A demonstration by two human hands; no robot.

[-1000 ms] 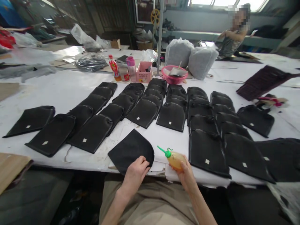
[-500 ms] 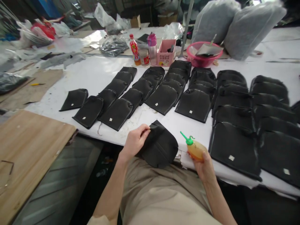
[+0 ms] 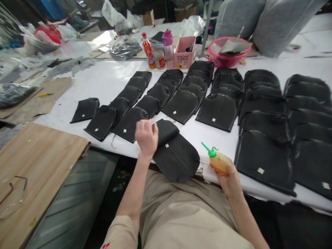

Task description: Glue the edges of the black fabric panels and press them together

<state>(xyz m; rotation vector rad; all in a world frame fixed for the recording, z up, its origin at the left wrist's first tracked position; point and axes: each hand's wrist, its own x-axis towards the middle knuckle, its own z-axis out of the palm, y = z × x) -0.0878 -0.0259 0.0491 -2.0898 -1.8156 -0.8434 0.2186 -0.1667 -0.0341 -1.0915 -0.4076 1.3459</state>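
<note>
The rounded leather-like piece (image 3: 176, 155) under the left hand (image 3: 146, 135) is black with one small white square tag. The rows of matching pieces (image 3: 218, 110) across the white table covering (image 3: 103, 81) are black too, each with a white tag. The soft squeeze bottle (image 3: 219, 162) in the right hand (image 3: 229, 178) is amber with a bright green nozzle. In the upper middle of the frame stand a pink box (image 3: 184, 52), a pink plastic basin (image 3: 227, 57) and a red-labelled drink bottle (image 3: 148, 50). At lower left lies a pale tan wooden board (image 3: 36, 162). The trousers (image 3: 181, 214) are beige.

Pink basin (image 3: 223, 61), drink bottle (image 3: 148, 50), wooden board (image 3: 31, 166)
</note>
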